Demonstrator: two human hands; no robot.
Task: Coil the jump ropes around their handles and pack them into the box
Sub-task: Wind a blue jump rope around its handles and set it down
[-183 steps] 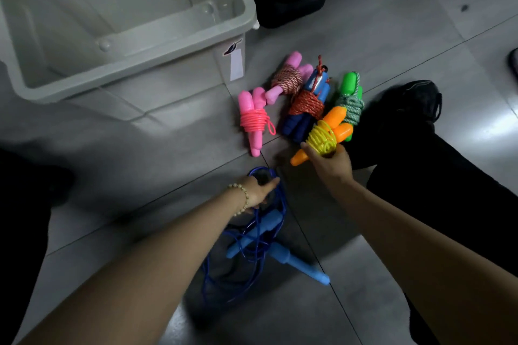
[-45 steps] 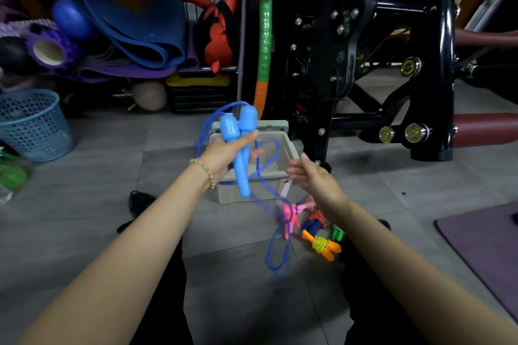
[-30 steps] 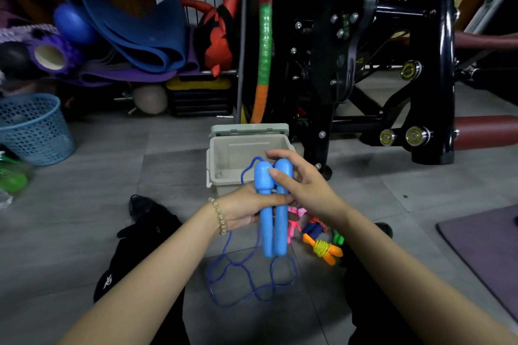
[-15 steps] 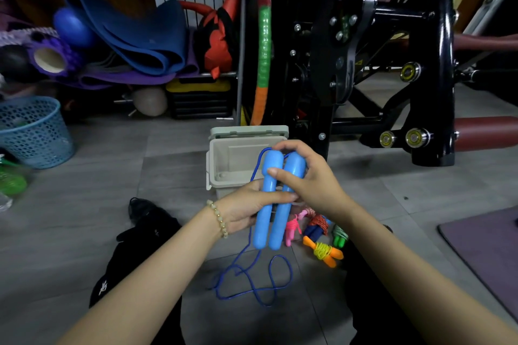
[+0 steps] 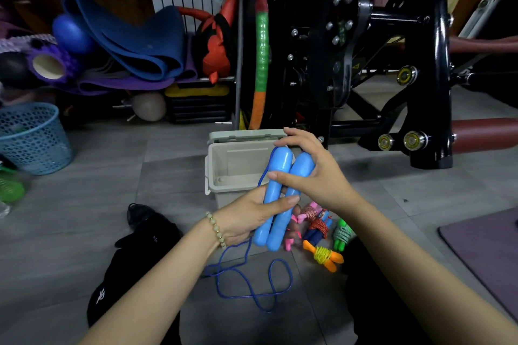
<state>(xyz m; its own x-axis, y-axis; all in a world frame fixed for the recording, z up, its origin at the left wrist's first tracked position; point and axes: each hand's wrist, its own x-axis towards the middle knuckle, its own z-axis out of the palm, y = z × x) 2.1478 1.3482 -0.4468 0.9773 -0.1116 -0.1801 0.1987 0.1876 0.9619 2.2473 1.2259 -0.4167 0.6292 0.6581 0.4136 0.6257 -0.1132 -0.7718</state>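
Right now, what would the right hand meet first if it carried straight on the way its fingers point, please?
The blue handles: the right hand points left and curls round their tops. Past them it probably passes in front of the box, though depth is unclear.
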